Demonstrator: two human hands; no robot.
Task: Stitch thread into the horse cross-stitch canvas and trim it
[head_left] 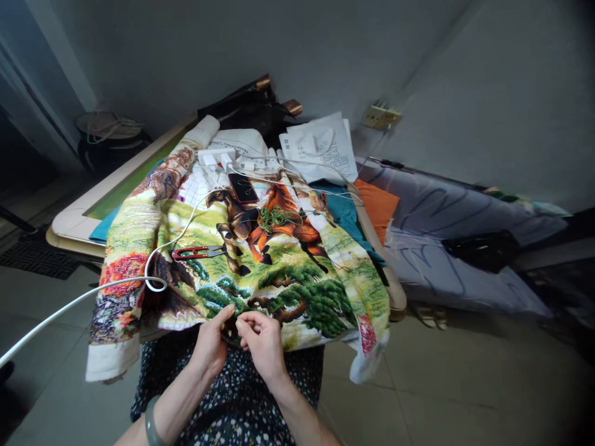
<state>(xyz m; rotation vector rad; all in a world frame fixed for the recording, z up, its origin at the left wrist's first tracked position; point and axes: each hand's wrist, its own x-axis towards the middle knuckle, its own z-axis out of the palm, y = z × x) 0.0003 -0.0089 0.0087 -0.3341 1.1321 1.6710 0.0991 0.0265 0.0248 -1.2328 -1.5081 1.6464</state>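
Fingers [229, 309] at embroidery's [279, 272] edge (near).

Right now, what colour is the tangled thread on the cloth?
The thread is green; the head view shows it.

Head view: we look from the wearer's head | facing forward, tilted down across the desk [69, 222] | our lap [242, 399] close at the bottom edge, left grip [212, 344] and right grip [261, 345] just beyond | wall [320, 56] farther off, across the top

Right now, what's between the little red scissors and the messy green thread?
Just cloth between the scissors and thread: its dark horse and part of its orange one, seen in the head view.
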